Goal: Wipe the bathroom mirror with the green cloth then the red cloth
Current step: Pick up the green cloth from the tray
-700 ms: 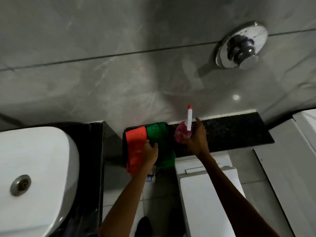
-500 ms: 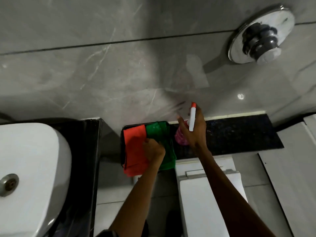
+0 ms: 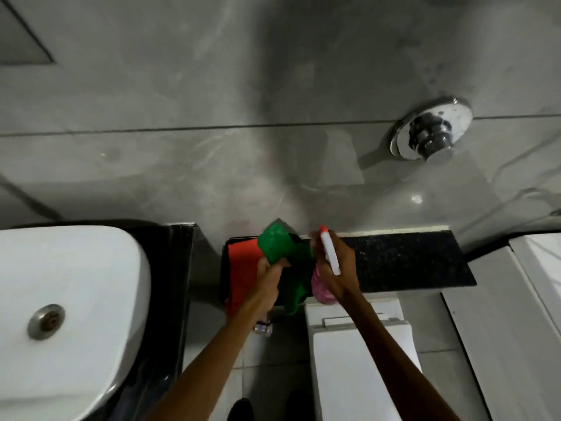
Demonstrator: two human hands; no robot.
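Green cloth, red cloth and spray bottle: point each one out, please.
green cloth [image 3: 274, 246]: head view, on the bunched upper fold.
red cloth [image 3: 243, 265]: head view, on the flat middle.
spray bottle [image 3: 330, 253]: head view, on the white neck.

Dim, soft-focus wide-angle view; a glare spot and broad shadow mark the grey wall.

Bathroom: white washbasin with metal drain at lower left, white toilet cistern bottom centre, chrome flush valve on grey marble-look wall tiles upper right, black granite ledge behind it.
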